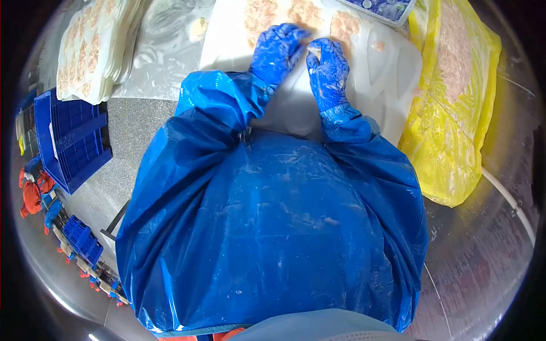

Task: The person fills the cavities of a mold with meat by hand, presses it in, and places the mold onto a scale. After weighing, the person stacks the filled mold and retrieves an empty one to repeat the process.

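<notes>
Both my hands wear blue gloves smeared with pale residue, and they are close together over a white moulded tray (392, 68). My left hand (277, 54) has its fingers bent and drawn together, pointing right, just below a flat portion of pale pink minced meat (304, 13). My right hand (329, 74) is curled, thumb towards the left hand, below another minced meat portion (345, 25). Whatever either hand holds is hidden by the fingers. A third meat portion (260, 14) lies in the tray beyond my left hand. A small meat scrap (379, 45) sits to the right.
Stacked white trays with meat portions (79, 57) stand at the left. A yellow bag of minced meat (449, 113) lies at the right. A blue container (387, 8) is at the top. Blue crates (74, 136) and distant people in red and blue (34, 190) appear lower left.
</notes>
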`<state>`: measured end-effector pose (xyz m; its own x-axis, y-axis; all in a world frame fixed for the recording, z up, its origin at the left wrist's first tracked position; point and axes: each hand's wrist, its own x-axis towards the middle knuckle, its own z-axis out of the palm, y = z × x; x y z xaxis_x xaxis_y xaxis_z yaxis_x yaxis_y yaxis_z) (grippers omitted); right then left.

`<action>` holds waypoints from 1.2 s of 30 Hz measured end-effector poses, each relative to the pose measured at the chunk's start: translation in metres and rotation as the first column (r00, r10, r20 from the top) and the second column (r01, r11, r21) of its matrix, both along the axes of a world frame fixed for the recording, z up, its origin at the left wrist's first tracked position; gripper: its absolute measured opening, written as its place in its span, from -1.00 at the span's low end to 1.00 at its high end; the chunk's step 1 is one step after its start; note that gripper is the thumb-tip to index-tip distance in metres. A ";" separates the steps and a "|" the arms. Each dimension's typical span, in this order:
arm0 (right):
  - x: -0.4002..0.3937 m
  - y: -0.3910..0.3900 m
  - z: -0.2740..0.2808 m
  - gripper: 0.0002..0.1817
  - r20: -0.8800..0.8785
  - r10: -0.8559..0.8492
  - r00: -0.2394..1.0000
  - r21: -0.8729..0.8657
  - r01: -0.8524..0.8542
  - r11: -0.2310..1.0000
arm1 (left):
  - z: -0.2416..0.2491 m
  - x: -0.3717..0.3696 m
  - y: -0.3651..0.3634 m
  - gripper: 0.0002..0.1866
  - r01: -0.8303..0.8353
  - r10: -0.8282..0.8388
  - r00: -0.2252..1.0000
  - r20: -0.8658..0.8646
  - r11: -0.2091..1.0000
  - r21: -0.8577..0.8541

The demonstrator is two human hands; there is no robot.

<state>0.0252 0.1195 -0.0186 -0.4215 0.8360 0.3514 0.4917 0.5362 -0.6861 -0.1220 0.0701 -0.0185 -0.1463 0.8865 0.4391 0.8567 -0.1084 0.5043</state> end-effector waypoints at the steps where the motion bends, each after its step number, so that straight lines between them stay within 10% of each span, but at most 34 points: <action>1: 0.000 0.000 0.001 -0.76 0.022 -0.007 1.000 -0.022 0.007 1.000 | -0.008 0.000 0.002 -0.67 0.005 -0.005 1.000 -0.004 1.000 -0.002; 9: 0.027 -0.022 0.009 -0.76 0.122 0.075 0.990 -0.118 -0.061 0.991 | -0.031 -0.017 0.030 -0.86 0.083 -0.090 0.981 -0.171 0.995 -0.047; 11: 0.047 -0.037 0.008 -0.74 0.000 0.175 0.985 -0.195 -0.172 0.966 | -0.028 -0.027 0.029 -0.84 0.214 -0.212 0.868 0.450 0.976 0.046; 13: 0.066 -0.053 0.012 -0.76 -0.057 0.170 0.984 -0.241 -0.179 0.954 | -0.021 -0.036 0.033 -0.81 0.169 -0.225 0.765 0.604 0.974 0.150; 15: 0.075 -0.064 0.014 -0.79 -0.116 0.157 0.981 -0.309 -0.186 0.933 | -0.003 -0.043 0.037 -0.57 -0.028 -0.008 0.975 0.221 0.986 0.161; 21: 0.089 -0.065 0.008 -0.82 -0.154 0.135 0.979 -0.360 -0.183 0.915 | -0.013 0.047 0.021 -0.13 0.015 -0.083 0.935 -0.345 0.981 -0.194; 27: 0.090 -0.065 0.012 -0.81 -0.146 0.138 0.980 -0.363 -0.183 0.914 | -0.004 0.035 0.032 -0.16 0.190 -0.233 0.921 -0.314 0.968 -0.162; 36: 0.098 -0.061 0.015 -0.82 -0.207 0.183 0.961 -0.467 -0.262 0.844 | -0.007 -0.011 -0.008 -0.13 0.031 -0.066 0.968 -0.241 0.989 -0.147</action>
